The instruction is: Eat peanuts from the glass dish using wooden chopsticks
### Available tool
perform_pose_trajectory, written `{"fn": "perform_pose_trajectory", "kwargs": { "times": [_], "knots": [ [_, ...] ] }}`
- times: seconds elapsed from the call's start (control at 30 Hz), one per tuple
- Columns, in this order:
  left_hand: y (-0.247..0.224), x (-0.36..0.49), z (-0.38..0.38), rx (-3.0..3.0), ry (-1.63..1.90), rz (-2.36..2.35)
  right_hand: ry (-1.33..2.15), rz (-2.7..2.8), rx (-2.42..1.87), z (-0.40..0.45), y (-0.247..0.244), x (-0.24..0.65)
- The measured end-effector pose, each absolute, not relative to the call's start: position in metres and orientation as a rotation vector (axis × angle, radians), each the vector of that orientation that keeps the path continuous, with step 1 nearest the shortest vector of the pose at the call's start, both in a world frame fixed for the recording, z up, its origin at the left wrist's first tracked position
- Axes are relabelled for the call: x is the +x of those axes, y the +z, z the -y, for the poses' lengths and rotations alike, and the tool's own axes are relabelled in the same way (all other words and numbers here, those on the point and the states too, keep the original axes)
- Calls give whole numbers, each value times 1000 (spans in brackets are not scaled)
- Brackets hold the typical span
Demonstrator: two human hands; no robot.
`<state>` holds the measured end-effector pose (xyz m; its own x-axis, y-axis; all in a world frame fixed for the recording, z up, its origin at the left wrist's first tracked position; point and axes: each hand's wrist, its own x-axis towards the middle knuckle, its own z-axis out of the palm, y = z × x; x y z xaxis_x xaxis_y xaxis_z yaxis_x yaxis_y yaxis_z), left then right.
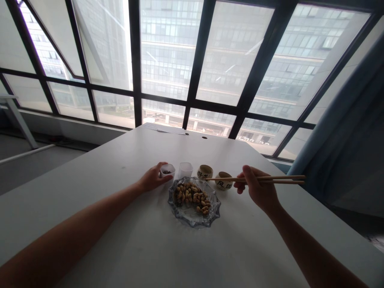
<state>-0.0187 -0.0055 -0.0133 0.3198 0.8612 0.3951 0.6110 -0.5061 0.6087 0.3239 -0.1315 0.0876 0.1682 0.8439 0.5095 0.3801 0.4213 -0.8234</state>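
Note:
My left hand [153, 177] is wrapped round a small translucent plastic cup [167, 176] with some dark bits inside. In my right hand [259, 188] is a pair of wooden chopsticks [279, 179], held almost level, their tips pointing left. Those tips lie over the far right rim of a scalloped glass bowl [195, 221], in front of a tea cup. Nuts [189, 193], which look like pistachios or peanuts, cover the bowl's back and right side. I see nothing gripped between the tips.
Beside the held cup stands a second plastic cup [185, 170]. Two beige tea cups with black characters, one [205, 173] behind the bowl and another [223, 181] near my right hand, continue the row. Papers [165, 129] lie at the white table's [144, 240] far edge, by the windows.

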Motion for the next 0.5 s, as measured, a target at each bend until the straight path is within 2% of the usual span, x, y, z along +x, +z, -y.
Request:
{"fn": "perform_pose_trajectory", "kwargs": {
  "times": [0.13, 0.33, 0.5],
  "knots": [
    [-14, -18, 7, 2278, 1057, -1300, 450, 1490, -1175, 133, 87, 324],
    [-15, -15, 9, 2389, 1336, -1223, 515, 1421, -1099, 137, 88, 315],
    [-17, -14, 9, 2378, 1335, -1192, 518, 1323, -1010, 132, 92, 285]
  ]
}}
